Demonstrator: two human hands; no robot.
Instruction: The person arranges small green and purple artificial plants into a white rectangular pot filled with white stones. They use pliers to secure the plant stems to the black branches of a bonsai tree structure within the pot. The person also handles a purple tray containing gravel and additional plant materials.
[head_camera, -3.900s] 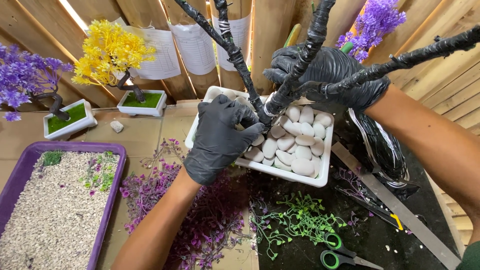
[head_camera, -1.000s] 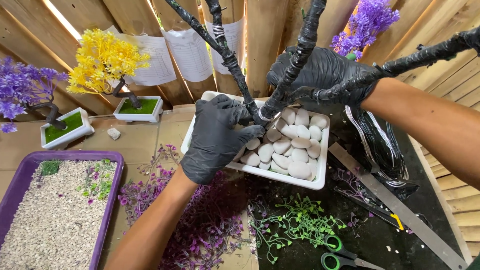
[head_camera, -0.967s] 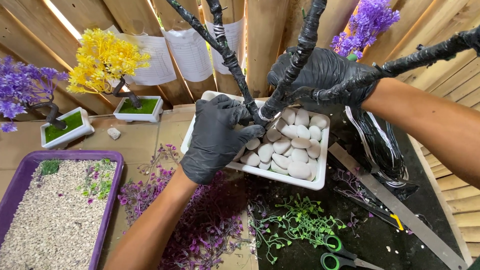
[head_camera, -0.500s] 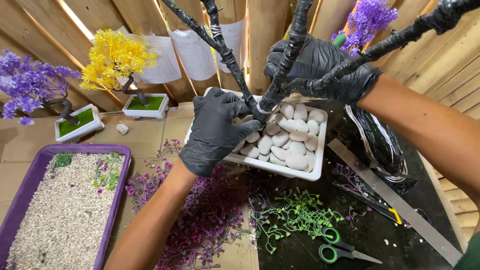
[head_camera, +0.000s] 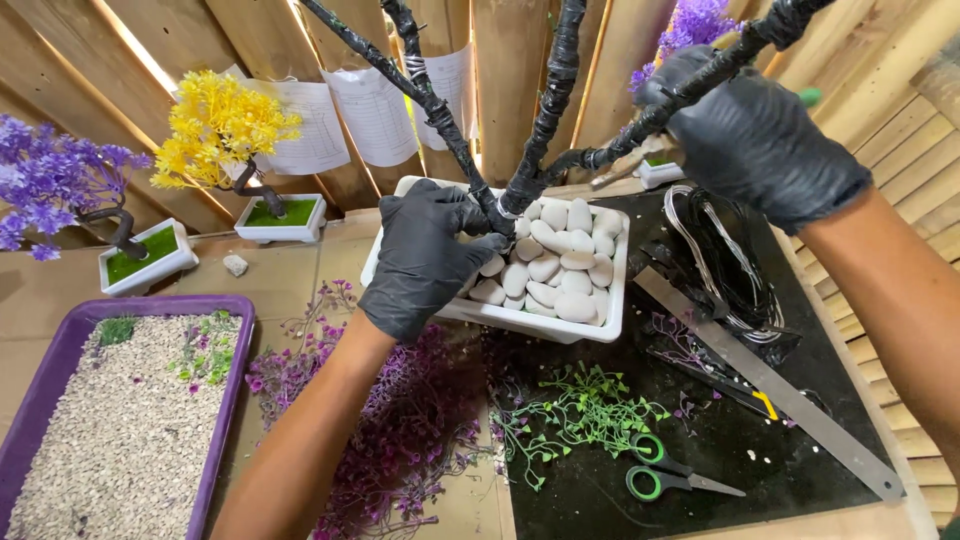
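Two gloved hands work one bare black-wrapped tree armature (head_camera: 548, 120), rooted in a white rectangular pot (head_camera: 510, 322) filled w/ white pebbles (head_camera: 560, 265). Left hand (head_camera: 425, 255), black glove, rests on the pot's near-left part, fingers curled around the trunk base where it meets the pebbles. Right hand (head_camera: 755, 135), also black glove, is up high at right, closed round a long branch (head_camera: 700, 85) that slants to the upper right; well apart from the left hand.

Pot sits mid-surface, partly on a black mat (head_camera: 700, 470). On the mat: green plastic sprigs (head_camera: 580, 415) just below the pot, green-handled scissors (head_camera: 665, 480) near them, a metal ruler (head_camera: 770, 385) lying diagonal, a coil of wire (head_camera: 725, 265) right of the pot. Purple sprigs (head_camera: 400, 430) lie under the left forearm. Purple tray of gravel (head_camera: 120, 410) at far left. Behind, vs. the wooden wall: a yellow mini tree (head_camera: 225, 125) and a purple mini tree (head_camera: 50, 180), each in a white pot w/ green top.
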